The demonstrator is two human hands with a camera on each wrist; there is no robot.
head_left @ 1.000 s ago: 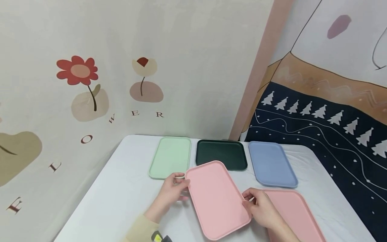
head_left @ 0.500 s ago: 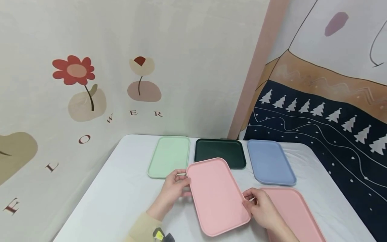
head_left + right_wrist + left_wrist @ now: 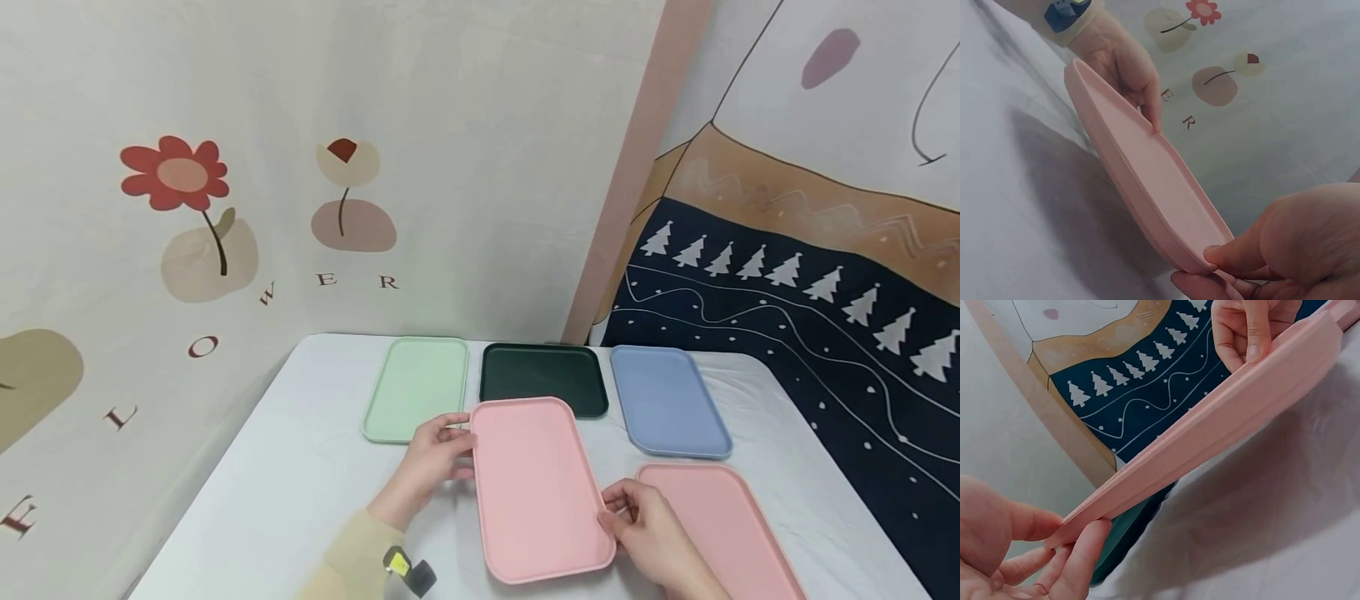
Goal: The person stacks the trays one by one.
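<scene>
Both hands hold a pink tray (image 3: 542, 492) above the white table, its shadow showing beneath it in the wrist views. My left hand (image 3: 431, 462) pinches the left rim near the far corner, thumb on top and fingers below. On the right rim, nearer the front, my right hand (image 3: 648, 533) pinches the tray between thumb and fingers. A second pink tray (image 3: 720, 525) lies on the table to the right, partly hidden behind the right hand. The held tray's far edge covers part of a dark green tray (image 3: 543, 375).
A light green tray (image 3: 420, 387) lies at the back left and a blue tray (image 3: 670, 400) at the back right, in a row with the dark green one. The table's white cloth (image 3: 285, 500) shows at the left. Printed curtains (image 3: 480, 167) hang behind.
The held pink tray has turned slightly, so that its long sides point more straight away from me. Both hands keep their grip. The view has shifted a little.
</scene>
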